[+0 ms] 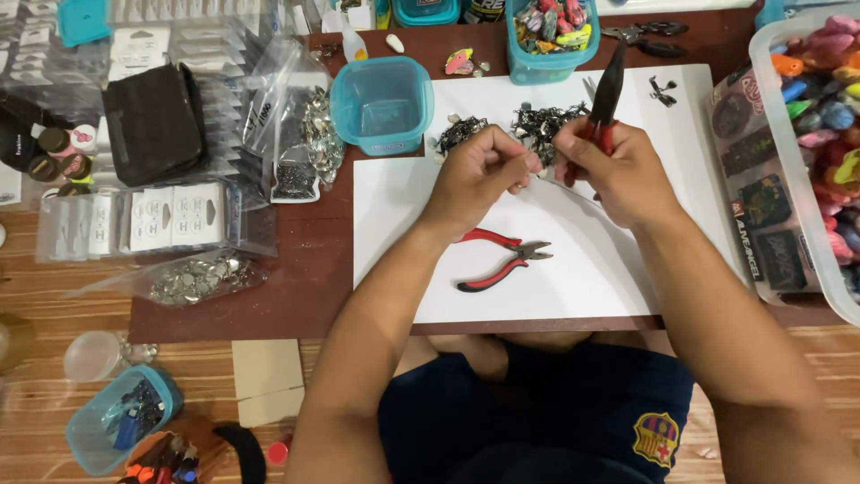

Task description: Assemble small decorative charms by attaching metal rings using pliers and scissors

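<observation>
My right hand point(614, 170) grips a pair of red-and-black handled pliers point(607, 90), whose handles point up and away. My left hand point(479, 175) is closed, its fingertips pinching something very small right beside the pliers' tip; I cannot make out what it is. Both hands hover over a white sheet point(555, 278) on the low brown table. A second pair of red-handled pliers point(502, 260) lies on the sheet just below my hands. Two piles of dark metal chain pieces point(542, 121) sit on the sheet behind my hands.
An empty teal tub point(383, 103) stands left of the piles; another teal tub point(546, 36) holds colourful charms. A clear bin of colourful toys point(820, 134) fills the right edge. Plastic bags of metal parts point(202, 278), a black pouch point(152, 121) and card packets lie left.
</observation>
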